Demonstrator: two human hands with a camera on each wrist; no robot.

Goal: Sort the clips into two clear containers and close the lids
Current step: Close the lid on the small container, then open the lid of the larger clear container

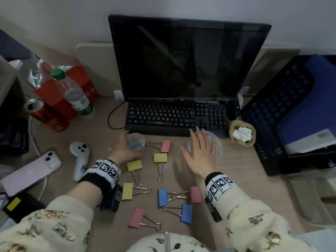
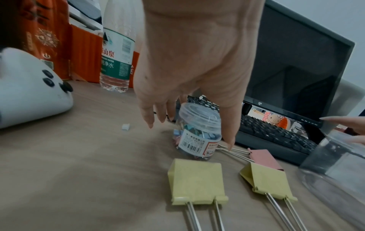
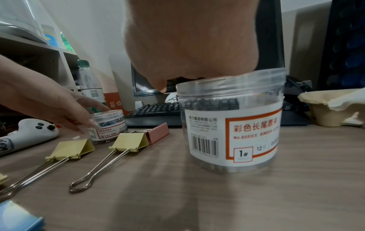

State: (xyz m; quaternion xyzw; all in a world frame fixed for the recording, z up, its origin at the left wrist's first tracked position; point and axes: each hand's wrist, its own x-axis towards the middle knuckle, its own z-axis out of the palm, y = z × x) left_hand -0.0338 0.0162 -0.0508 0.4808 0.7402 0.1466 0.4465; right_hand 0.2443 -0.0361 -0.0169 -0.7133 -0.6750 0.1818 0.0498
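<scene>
While small jar (image 1: 136, 142) looks filled and lidded, eight big clips (image 1: 160, 157) lie unsorted on desk (image 1: 241, 171); my left hand (image 1: 122, 149) and right hand (image 1: 200, 153) both spread, gripping nothing.

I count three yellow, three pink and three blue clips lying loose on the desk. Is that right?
Not quite. The head view shows only two blue clips loose on the desk, close together near the person. The three yellow clips and three pink clips are right.
</scene>
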